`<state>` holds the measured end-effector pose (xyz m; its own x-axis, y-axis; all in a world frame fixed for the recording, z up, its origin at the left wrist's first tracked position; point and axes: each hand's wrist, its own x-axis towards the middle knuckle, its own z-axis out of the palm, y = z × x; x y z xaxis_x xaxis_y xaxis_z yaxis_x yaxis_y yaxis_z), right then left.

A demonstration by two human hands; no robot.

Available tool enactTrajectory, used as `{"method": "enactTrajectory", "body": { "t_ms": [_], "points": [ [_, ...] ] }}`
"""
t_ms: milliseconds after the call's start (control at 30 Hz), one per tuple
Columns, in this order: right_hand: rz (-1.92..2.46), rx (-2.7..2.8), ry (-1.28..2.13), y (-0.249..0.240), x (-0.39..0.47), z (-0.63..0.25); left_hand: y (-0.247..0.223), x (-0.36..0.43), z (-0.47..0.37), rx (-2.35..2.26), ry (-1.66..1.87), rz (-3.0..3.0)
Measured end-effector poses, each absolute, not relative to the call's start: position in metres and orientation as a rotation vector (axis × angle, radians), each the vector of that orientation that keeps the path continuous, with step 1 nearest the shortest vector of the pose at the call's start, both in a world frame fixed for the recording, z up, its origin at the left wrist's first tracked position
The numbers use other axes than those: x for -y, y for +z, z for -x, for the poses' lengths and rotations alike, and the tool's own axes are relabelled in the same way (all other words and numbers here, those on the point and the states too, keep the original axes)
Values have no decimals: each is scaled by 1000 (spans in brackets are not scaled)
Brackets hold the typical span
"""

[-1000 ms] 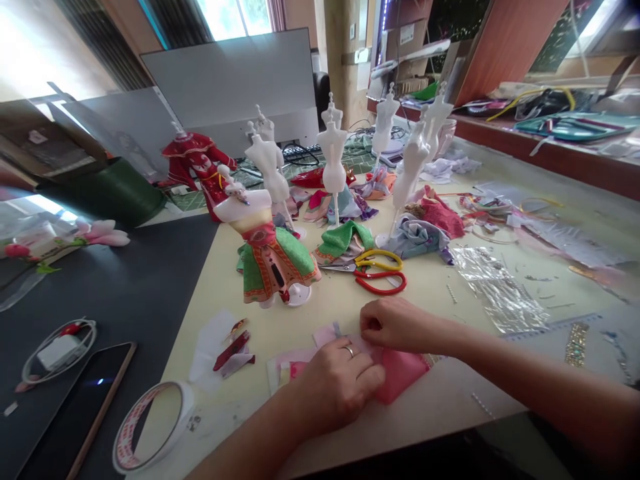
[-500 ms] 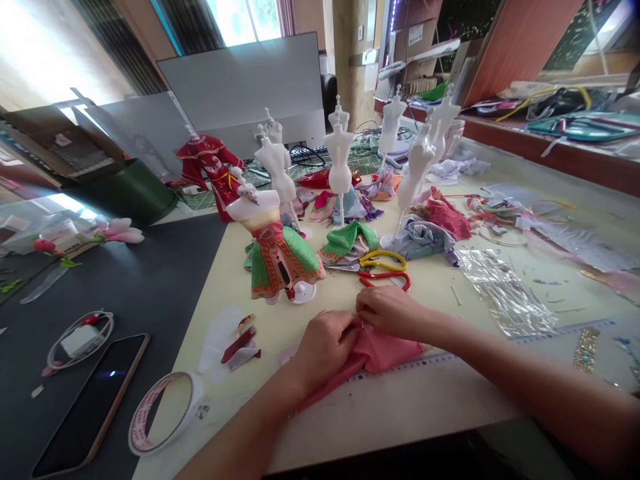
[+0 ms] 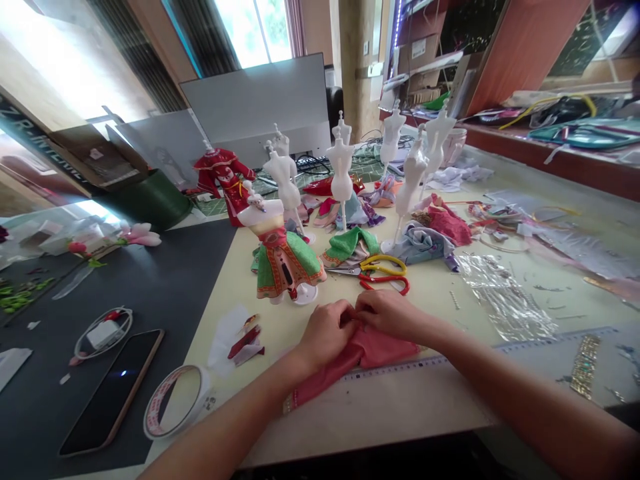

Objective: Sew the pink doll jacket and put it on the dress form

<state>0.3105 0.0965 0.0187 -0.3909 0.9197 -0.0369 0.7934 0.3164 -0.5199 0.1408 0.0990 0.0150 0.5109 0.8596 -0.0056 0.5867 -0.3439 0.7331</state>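
The person's left hand (image 3: 327, 333) and right hand (image 3: 393, 313) meet at the bench's near side, fingers of both pinching the top of the pink cloth (image 3: 370, 347). The cloth lies over the ruler (image 3: 395, 367), on the near side of the scissors (image 3: 383, 270).

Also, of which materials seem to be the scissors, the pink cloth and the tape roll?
Scissors: blades probably steel, grey with a metallic look; yellow and red handles smooth, plastic or plastic-coated.
Pink cloth: thin woven fabric, perhaps synthetic, by its soft sheen and folds.
Tape roll: likely a cardboard core with red print inside; the white tape could be paper or plastic.
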Motion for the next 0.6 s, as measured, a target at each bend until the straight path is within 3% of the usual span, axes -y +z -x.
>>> {"method": "enactTrajectory", "body": {
  "t_ms": [600],
  "points": [
    [1487, 2212, 873, 18, -97, -317, 28, -93, -120, -1087, 514, -1957]
  ]
}}
